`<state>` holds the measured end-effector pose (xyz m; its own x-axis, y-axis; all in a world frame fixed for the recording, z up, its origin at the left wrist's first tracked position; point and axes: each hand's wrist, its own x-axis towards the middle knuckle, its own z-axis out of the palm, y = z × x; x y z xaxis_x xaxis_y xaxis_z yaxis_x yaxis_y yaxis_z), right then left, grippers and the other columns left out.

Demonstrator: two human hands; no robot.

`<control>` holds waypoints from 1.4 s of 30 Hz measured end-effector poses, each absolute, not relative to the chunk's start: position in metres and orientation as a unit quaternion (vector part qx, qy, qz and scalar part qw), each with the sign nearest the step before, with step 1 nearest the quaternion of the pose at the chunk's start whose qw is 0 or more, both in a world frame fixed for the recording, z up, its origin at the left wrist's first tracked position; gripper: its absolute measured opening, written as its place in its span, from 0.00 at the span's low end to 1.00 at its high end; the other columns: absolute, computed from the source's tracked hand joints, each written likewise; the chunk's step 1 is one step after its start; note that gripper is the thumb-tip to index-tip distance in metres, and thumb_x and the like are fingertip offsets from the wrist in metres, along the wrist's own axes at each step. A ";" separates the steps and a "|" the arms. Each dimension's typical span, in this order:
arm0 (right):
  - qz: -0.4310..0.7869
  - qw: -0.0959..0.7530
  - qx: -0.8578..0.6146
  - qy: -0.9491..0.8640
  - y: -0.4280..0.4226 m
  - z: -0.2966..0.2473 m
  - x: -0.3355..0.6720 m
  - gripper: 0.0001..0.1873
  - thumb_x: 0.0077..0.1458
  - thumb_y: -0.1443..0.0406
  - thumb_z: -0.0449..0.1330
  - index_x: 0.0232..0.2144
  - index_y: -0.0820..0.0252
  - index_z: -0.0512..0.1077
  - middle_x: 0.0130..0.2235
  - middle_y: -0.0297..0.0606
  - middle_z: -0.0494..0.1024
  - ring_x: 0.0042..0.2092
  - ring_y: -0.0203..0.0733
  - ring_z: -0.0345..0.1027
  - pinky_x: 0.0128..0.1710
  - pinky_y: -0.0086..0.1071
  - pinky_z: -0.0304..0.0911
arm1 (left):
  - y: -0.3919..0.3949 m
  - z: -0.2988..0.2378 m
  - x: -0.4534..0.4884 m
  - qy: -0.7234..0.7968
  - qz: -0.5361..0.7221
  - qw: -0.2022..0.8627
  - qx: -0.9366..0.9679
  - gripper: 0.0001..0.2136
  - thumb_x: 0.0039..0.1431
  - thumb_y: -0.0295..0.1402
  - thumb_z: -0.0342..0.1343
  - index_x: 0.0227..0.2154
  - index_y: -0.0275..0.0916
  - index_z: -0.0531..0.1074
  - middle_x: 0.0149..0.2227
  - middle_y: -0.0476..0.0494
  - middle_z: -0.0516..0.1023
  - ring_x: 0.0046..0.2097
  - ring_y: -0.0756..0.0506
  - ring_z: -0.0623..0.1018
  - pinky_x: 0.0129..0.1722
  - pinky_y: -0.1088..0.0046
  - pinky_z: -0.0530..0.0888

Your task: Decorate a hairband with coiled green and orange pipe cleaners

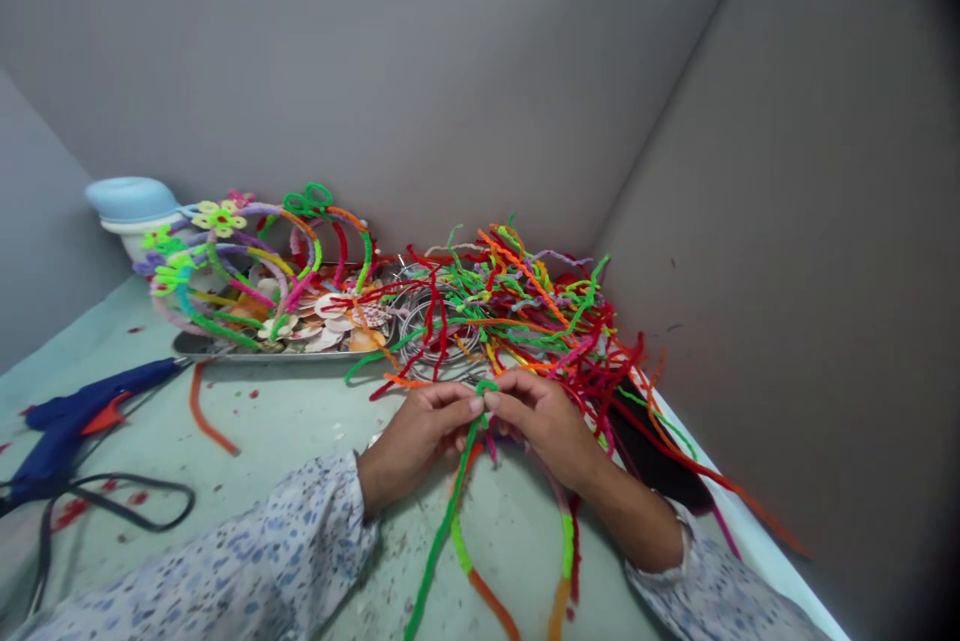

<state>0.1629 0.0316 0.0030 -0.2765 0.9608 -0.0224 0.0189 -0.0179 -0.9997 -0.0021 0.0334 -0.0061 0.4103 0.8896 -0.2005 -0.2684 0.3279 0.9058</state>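
Observation:
My left hand [420, 433] and my right hand [544, 419] meet at the middle of the table, fingertips pinched together on a green pipe cleaner [442, 531]. The green strand trails down toward me from the pinch. Under my hands lies a curved headband [480, 586] wrapped in green, orange and pink fuzzy wire, its ends pointing toward me. Both hands are closed. Just beyond my fingers sprawls a tangled heap of loose pipe cleaners [525, 306] in red, green, orange and yellow.
A metal tray [225, 349] at the back left holds finished wrapped headbands [247, 261] and shells. A blue glue gun [75, 416] with a black cord lies at the left. A loose orange pipe cleaner [204, 416] lies nearby. A pale blue bowl [131, 203] stands behind. Grey walls enclose the corner.

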 end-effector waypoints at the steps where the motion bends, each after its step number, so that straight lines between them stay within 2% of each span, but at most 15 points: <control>1: 0.569 0.421 -0.434 -0.558 0.032 0.002 0.163 0.08 0.51 0.60 0.60 0.30 0.60 0.69 0.22 0.28 0.67 0.23 0.31 0.58 0.22 0.26 0.53 | 0.033 -0.006 -0.002 0.373 0.399 0.724 0.421 0.08 0.50 0.35 0.60 0.23 0.35 0.71 0.16 0.55 0.63 0.18 0.56 0.60 0.18 0.79 0.54; 5: 0.603 0.426 -0.411 -0.536 0.032 0.001 0.163 0.07 0.53 0.62 0.58 0.27 0.60 0.68 0.21 0.28 0.66 0.23 0.30 0.57 0.23 0.25 0.53 | 0.034 -0.008 -0.002 0.384 0.420 0.710 0.414 0.07 0.51 0.35 0.59 0.26 0.36 0.70 0.18 0.53 0.66 0.19 0.56 0.61 0.17 0.80 0.52; 8: 0.650 0.423 -0.384 -0.500 0.032 0.001 0.163 0.09 0.53 0.60 0.57 0.27 0.61 0.68 0.24 0.31 0.69 0.24 0.31 0.62 0.22 0.25 0.53 | 0.036 -0.007 -0.004 0.362 0.413 0.724 0.417 0.08 0.51 0.35 0.59 0.26 0.35 0.70 0.23 0.50 0.70 0.20 0.57 0.62 0.18 0.80 0.53; 11: 0.690 0.423 -0.362 -0.463 0.033 0.000 0.163 0.11 0.52 0.58 0.57 0.28 0.61 0.66 0.26 0.32 0.71 0.24 0.33 0.66 0.20 0.25 0.53 | 0.036 -0.005 -0.005 0.334 0.400 0.735 0.433 0.09 0.52 0.35 0.59 0.26 0.33 0.71 0.24 0.49 0.69 0.20 0.57 0.60 0.19 0.79 0.51; 15: 0.693 0.412 -0.368 -0.463 0.034 0.004 0.164 0.11 0.52 0.59 0.57 0.26 0.60 0.64 0.23 0.28 0.67 0.19 0.29 0.61 0.20 0.25 0.53 | 0.036 -0.004 -0.006 0.329 0.405 0.740 0.425 0.08 0.51 0.34 0.59 0.25 0.34 0.70 0.21 0.52 0.66 0.20 0.57 0.59 0.19 0.79 0.51; 20: 0.589 0.360 -0.447 -0.569 0.033 0.014 0.167 0.11 0.54 0.59 0.55 0.27 0.60 0.65 0.21 0.26 0.65 0.18 0.27 0.53 0.18 0.24 0.47 | 0.037 -0.005 -0.004 0.357 0.427 0.721 0.412 0.09 0.50 0.36 0.60 0.26 0.35 0.70 0.21 0.52 0.66 0.21 0.57 0.61 0.20 0.81 0.55; 25: 0.397 0.322 -0.485 -0.710 0.025 0.022 0.166 0.07 0.56 0.63 0.54 0.29 0.58 0.68 0.23 0.28 0.66 0.25 0.32 0.58 0.25 0.26 0.52 | 0.038 -0.005 -0.004 0.407 0.488 0.652 0.414 0.12 0.51 0.42 0.58 0.31 0.36 0.71 0.23 0.51 0.69 0.22 0.55 0.64 0.20 0.81 0.57; 29: 0.303 0.226 -0.447 -0.811 0.015 0.018 0.160 0.04 0.54 0.64 0.56 0.32 0.57 0.70 0.29 0.31 0.73 0.29 0.35 0.63 0.30 0.27 0.55 | 0.039 -0.007 -0.006 0.420 0.510 0.629 0.410 0.12 0.53 0.43 0.56 0.31 0.37 0.70 0.22 0.53 0.68 0.21 0.56 0.63 0.19 0.82 0.56; 31: 0.252 0.180 -0.428 -0.849 0.010 0.012 0.157 0.06 0.52 0.64 0.58 0.35 0.57 0.71 0.33 0.35 0.74 0.33 0.37 0.65 0.32 0.28 0.56 | 0.039 -0.008 -0.006 0.417 0.506 0.629 0.417 0.12 0.53 0.42 0.55 0.30 0.37 0.69 0.22 0.53 0.67 0.21 0.56 0.62 0.19 0.82 0.56; 36: 0.158 0.091 -0.401 -0.898 0.005 0.005 0.154 0.07 0.54 0.62 0.57 0.36 0.55 0.72 0.35 0.36 0.73 0.33 0.38 0.67 0.30 0.28 0.55 | 0.039 -0.008 -0.006 0.415 0.497 0.631 0.428 0.12 0.53 0.42 0.56 0.29 0.36 0.69 0.21 0.54 0.67 0.19 0.56 0.61 0.18 0.81 0.55; 39: 0.137 0.108 -0.392 -0.903 0.009 0.012 0.159 0.07 0.55 0.62 0.56 0.37 0.54 0.72 0.35 0.36 0.72 0.32 0.38 0.66 0.30 0.28 0.57 | 0.039 -0.008 -0.006 0.413 0.502 0.629 0.426 0.12 0.53 0.42 0.55 0.29 0.36 0.69 0.21 0.53 0.67 0.20 0.56 0.62 0.18 0.81 0.56; 42: 0.128 0.202 -0.415 -0.878 0.016 0.027 0.170 0.10 0.56 0.65 0.55 0.41 0.53 0.71 0.37 0.38 0.72 0.37 0.39 0.67 0.35 0.30 0.60 | 0.039 -0.008 -0.006 0.411 0.507 0.629 0.423 0.11 0.52 0.41 0.56 0.28 0.37 0.69 0.21 0.54 0.67 0.20 0.56 0.62 0.19 0.81 0.57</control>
